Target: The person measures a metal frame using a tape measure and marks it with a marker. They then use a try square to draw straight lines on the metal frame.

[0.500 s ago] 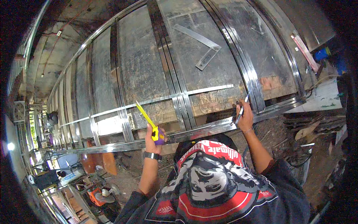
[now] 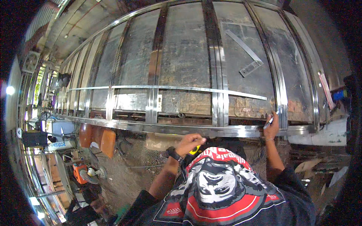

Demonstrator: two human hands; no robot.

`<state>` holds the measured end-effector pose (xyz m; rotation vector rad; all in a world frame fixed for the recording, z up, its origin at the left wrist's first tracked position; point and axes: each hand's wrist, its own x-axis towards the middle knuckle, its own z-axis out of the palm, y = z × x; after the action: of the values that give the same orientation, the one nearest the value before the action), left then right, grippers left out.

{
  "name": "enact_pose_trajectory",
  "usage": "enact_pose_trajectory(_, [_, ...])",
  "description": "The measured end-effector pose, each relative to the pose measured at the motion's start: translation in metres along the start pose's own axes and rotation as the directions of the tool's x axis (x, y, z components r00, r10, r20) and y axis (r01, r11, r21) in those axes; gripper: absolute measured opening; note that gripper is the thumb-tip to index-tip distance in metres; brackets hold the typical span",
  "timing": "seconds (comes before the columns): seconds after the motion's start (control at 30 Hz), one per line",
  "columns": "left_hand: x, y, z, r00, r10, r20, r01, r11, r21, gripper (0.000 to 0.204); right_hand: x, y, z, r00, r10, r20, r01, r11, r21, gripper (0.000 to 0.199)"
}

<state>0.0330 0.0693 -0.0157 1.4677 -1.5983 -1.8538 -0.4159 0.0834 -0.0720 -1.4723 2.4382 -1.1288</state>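
While the right hand (image 2: 271, 126) is gripping a pen (image 2: 269, 122) beside the near rail (image 2: 173, 129), close to a cross bar, the left hand (image 2: 190, 144) is hovering just in front of the shirt (image 2: 226, 205), its fingers curling over the tape (image 2: 195, 150) — whether they are closing on it or only touching it, I cannot tell. No blade is showing out of the tape, so measuring seems to be pausing at this moment. Much of the frame is already looking laid out: cross bars (image 2: 215, 94) are running over the dark panels (image 2: 184, 49) toward the rail, and a thin strip (image 2: 188, 89) is lying across several of them, its right end stopping on a panel short of the cross bar nearest the pen. Marking, judging by the pen, is probably the step in hand, but any lines on the metal are staying too small to make out — nor are the joints showing clearly whether they are fixed or only meeting. What is remaining is therefore hard to judge. The square (image 2: 250, 68) is lying loose on a panel beyond the strip, with neither hand touching it, and an orange power tool (image 2: 80, 173) is resting on the floor (image 2: 135, 188) well apart.
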Motion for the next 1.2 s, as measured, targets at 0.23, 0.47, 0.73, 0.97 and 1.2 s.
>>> enact_pose_trajectory(0.23, [0.012, 0.092, 0.053, 0.997, 0.017, 0.070, -0.049, 0.867, 0.496, 0.057, 0.003, -0.303, -0.006, 0.996, 0.081, 0.042, -0.070, 0.378, 0.923, 0.035])
enact_pose_trajectory(0.47, [-0.004, 0.096, 0.048, 0.895, 0.371, 0.248, -0.436, 0.847, 0.304, 0.042, -0.068, -0.435, -0.015, 0.872, -0.393, 0.291, -0.291, 0.062, 0.955, 0.033])
enact_pose_trajectory(0.73, [-0.027, 0.068, 0.018, 0.896, 0.437, 0.074, -0.442, 0.873, 0.204, 0.041, -0.090, -0.422, 0.003, 0.824, -0.432, 0.366, -0.339, 0.141, 0.930, 0.030])
enact_pose_trajectory(0.97, [-0.048, 0.054, 0.012, 0.902, 0.410, -0.133, -0.362, 0.888, 0.282, 0.040, -0.075, -0.421, 0.030, 0.720, -0.661, 0.211, 0.105, 0.405, 0.908, 0.024])
enact_pose_trajectory(1.2, [-0.105, -0.049, -0.043, 0.923, 0.093, -0.373, -0.053, 0.992, 0.114, 0.055, 0.026, -0.310, 0.151, 0.592, -0.749, 0.296, 0.604, 0.656, 0.453, 0.037])
